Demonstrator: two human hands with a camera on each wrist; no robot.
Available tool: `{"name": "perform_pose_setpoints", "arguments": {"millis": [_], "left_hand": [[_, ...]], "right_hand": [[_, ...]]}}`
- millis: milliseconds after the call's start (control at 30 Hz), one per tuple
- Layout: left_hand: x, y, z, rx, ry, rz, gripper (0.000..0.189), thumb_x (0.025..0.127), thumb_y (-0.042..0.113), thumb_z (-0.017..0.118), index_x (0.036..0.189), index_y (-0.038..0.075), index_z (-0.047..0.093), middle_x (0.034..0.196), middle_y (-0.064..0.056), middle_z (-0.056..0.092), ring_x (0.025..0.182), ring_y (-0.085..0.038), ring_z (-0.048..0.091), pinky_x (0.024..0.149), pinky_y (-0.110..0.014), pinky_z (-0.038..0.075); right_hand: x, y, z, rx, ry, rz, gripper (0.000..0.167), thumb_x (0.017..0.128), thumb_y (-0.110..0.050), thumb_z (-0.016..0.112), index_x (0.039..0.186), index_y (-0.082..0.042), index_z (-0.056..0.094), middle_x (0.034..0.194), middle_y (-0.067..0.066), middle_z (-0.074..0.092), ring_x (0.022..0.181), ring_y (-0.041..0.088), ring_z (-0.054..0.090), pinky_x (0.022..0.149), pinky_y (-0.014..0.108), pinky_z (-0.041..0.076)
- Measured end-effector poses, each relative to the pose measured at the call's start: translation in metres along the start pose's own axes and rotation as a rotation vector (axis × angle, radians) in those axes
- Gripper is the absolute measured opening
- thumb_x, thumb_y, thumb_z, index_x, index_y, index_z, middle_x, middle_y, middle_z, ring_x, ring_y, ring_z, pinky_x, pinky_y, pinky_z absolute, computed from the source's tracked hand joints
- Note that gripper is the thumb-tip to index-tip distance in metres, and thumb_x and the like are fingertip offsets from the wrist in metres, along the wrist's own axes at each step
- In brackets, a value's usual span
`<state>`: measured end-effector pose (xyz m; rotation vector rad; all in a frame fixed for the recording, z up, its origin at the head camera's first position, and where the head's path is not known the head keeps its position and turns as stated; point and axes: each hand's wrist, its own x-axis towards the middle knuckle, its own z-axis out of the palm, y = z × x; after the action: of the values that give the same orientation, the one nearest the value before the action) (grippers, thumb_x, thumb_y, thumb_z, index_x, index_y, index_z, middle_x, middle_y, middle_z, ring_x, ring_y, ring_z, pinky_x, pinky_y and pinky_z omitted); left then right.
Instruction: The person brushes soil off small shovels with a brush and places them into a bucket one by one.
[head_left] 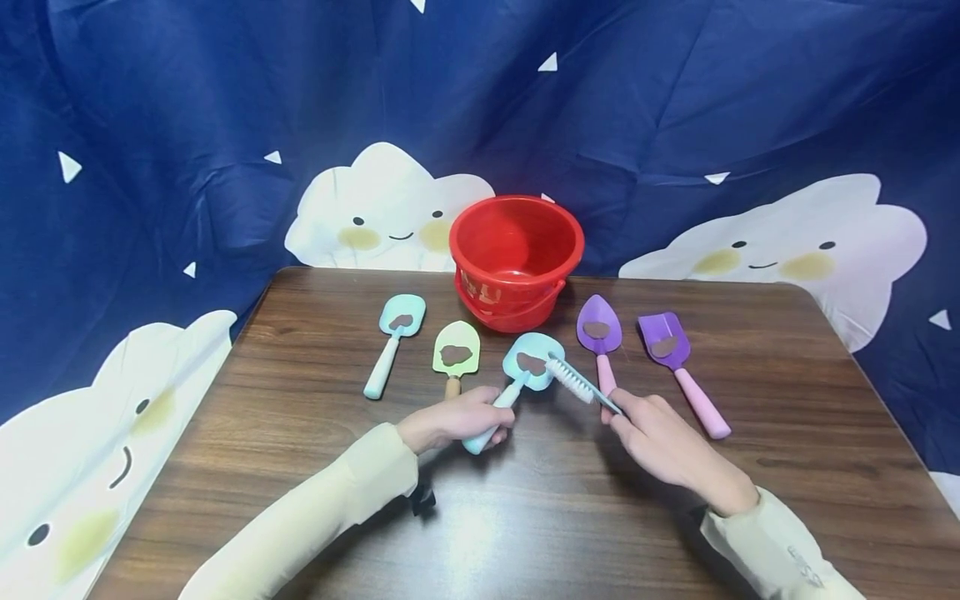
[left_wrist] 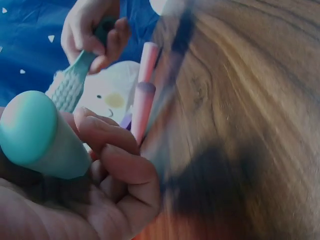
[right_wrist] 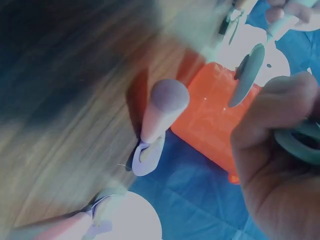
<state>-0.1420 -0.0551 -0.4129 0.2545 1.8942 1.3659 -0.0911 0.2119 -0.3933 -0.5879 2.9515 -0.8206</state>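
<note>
My left hand (head_left: 461,417) grips the pale handle of a light-blue toy shovel (head_left: 546,346), whose blade bears a brown patch. The handle's rounded end (left_wrist: 30,127) fills the near side of the left wrist view. In my right hand (head_left: 663,437) is a teal brush (head_left: 573,381) with white bristles, held by its handle. Its head overlaps the right edge of the shovel blade in the head view. Close to the left hand lies a green shovel (head_left: 467,333), its tan handle partly hidden behind that hand. A purple pointed shovel (head_left: 607,310) lies just beyond the right hand.
A red bucket (head_left: 506,308) stands at the back of the wooden table (head_left: 322,317). Another light-blue shovel (head_left: 382,367) lies at left, a purple square-bladed shovel (head_left: 703,404) at right. Each blade carries a brown patch. A blue cloud-patterned cloth (head_left: 600,108) hangs behind.
</note>
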Motion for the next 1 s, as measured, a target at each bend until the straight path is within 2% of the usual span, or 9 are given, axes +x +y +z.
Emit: {"name": "perform_pose_setpoints", "arguments": {"millis": [200, 300, 433, 633, 833, 1000], "left_hand": [[-0.004, 0.001, 0.004, -0.068, -0.011, 0.015, 0.009, 0.086, 0.003, 0.048, 0.086, 0.009, 0.041, 0.051, -0.002, 0.048, 0.044, -0.011, 0.046, 0.045, -0.022, 0.043], [-0.005, 0.001, 0.007, -0.081, -0.008, 0.023, 0.007, 0.086, 0.004, 0.048, 0.085, 0.008, 0.042, 0.048, -0.001, 0.048, 0.041, -0.011, 0.047, 0.044, -0.022, 0.044], [-0.006, 0.002, 0.01, -0.047, 0.04, 0.04, 0.005, 0.089, 0.008, 0.051, 0.086, 0.006, 0.048, 0.045, -0.001, 0.048, 0.038, -0.01, 0.047, 0.042, -0.022, 0.042], [-0.009, 0.007, 0.012, 0.007, 0.145, 0.055, 0.02, 0.093, 0.022, 0.054, 0.09, 0.002, 0.052, 0.046, 0.0, 0.05, 0.039, -0.01, 0.047, 0.043, -0.02, 0.037], [-0.011, 0.009, 0.016, -0.008, 0.189, 0.072, 0.023, 0.093, 0.022, 0.052, 0.092, 0.0, 0.051, 0.049, 0.0, 0.051, 0.041, -0.01, 0.047, 0.045, -0.021, 0.037], [-0.01, 0.009, 0.023, 0.033, 0.207, 0.111, 0.024, 0.094, 0.023, 0.049, 0.092, -0.001, 0.051, 0.05, 0.0, 0.053, 0.044, -0.01, 0.047, 0.048, -0.021, 0.037]], "right_hand": [[0.01, -0.004, -0.001, 0.007, 0.065, 0.004, 0.017, 0.092, -0.007, 0.048, 0.091, -0.014, 0.063, 0.059, -0.01, 0.041, 0.06, 0.007, 0.045, 0.054, 0.022, 0.036], [0.014, -0.006, -0.002, 0.017, 0.091, 0.015, 0.014, 0.092, -0.008, 0.049, 0.088, -0.013, 0.061, 0.059, -0.009, 0.043, 0.056, 0.006, 0.042, 0.05, 0.022, 0.034], [0.02, -0.008, -0.003, 0.017, 0.113, 0.059, 0.012, 0.092, -0.011, 0.05, 0.083, -0.016, 0.058, 0.059, -0.009, 0.046, 0.052, 0.006, 0.04, 0.047, 0.023, 0.032], [0.026, -0.01, -0.007, 0.005, 0.121, 0.107, 0.019, 0.095, -0.019, 0.049, 0.077, -0.017, 0.055, 0.058, -0.008, 0.049, 0.053, 0.009, 0.044, 0.049, 0.024, 0.034], [0.031, -0.013, -0.011, 0.009, 0.125, 0.12, 0.026, 0.099, -0.027, 0.047, 0.077, -0.017, 0.056, 0.057, -0.008, 0.052, 0.054, 0.01, 0.047, 0.052, 0.025, 0.036], [0.035, -0.017, -0.012, 0.029, 0.12, 0.136, 0.037, 0.102, -0.037, 0.04, 0.075, -0.018, 0.056, 0.055, -0.005, 0.054, 0.053, 0.01, 0.048, 0.052, 0.026, 0.037]]}}
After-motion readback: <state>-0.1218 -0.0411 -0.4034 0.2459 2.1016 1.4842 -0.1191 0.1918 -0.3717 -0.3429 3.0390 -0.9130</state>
